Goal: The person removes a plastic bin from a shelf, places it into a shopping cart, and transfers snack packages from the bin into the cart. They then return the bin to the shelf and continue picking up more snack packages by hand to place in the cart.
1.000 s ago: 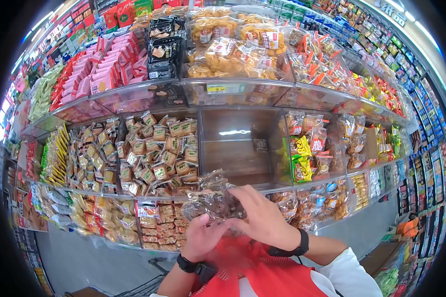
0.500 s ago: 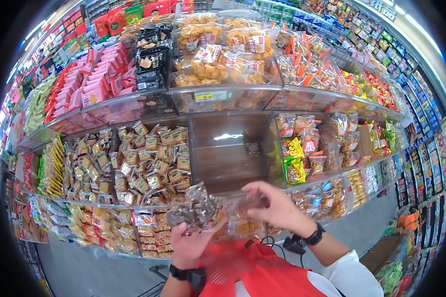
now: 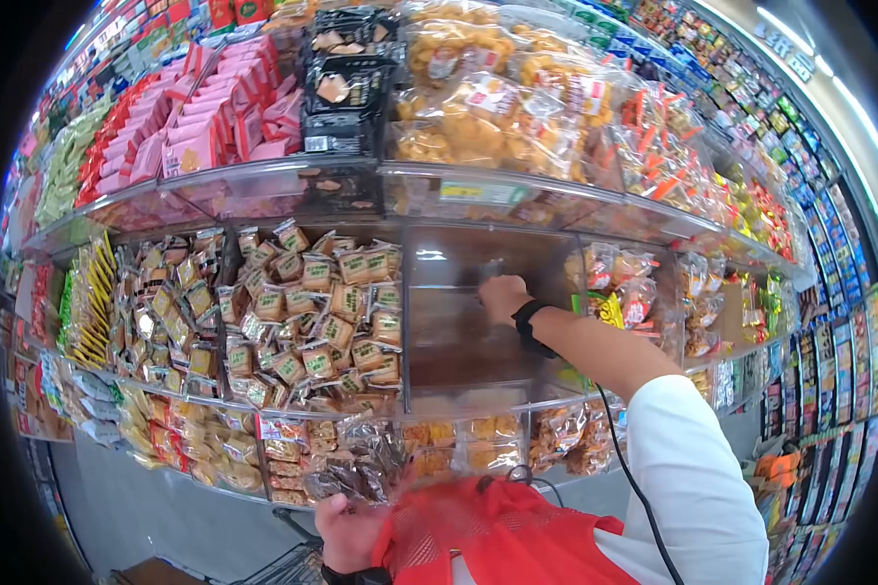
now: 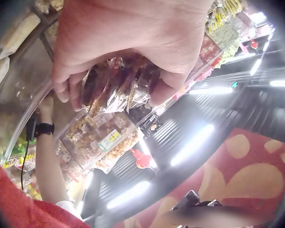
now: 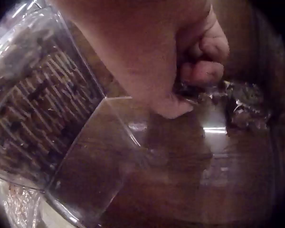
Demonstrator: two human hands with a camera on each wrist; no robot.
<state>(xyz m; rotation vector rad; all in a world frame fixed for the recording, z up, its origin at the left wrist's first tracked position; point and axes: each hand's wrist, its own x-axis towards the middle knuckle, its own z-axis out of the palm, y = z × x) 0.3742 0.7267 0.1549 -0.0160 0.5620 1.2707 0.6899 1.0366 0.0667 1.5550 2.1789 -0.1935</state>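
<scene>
**Snack packets held low; right hand at back of bin**

A bundle of clear snack packets (image 3: 361,468) is gripped by the left hand (image 3: 346,531), fingers curled round it, near and low before the shelves. A small packet (image 5: 199,90) is pinched by the right hand (image 3: 502,295), far inside the clear bin (image 3: 458,341). Wrapped biscuits (image 3: 312,312) are stacked in the compartment to the left.

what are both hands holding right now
Left hand: closed on clear snack packets.
Right hand: deep in the near-empty bin, fingers curled, pinching a small packet.
</scene>
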